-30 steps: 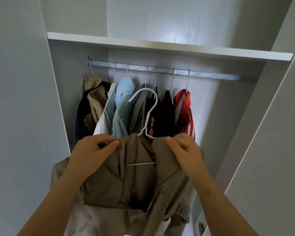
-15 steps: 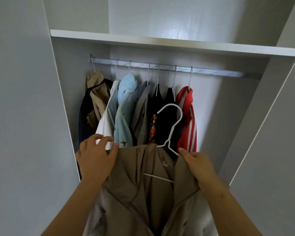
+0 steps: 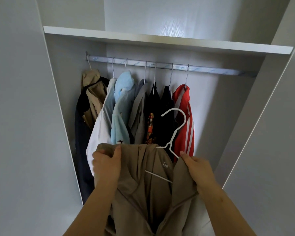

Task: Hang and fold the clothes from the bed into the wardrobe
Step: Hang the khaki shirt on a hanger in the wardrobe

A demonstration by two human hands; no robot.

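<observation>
Beige jacket (image 3: 143, 193) on white wire hanger (image 3: 174, 132), lower centre of frame. Left hand (image 3: 106, 165) grips one shoulder, right hand (image 3: 198, 169) the other. Hook sits below the rail (image 3: 211, 70).

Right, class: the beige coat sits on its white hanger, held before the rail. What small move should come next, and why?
Probably raise the beige coat so the hook of the white hanger reaches the rail on its bare stretch right of the red jacket. The left hand and right hand grip the coat's shoulders, and the hook stands free, well below the rail.
</observation>
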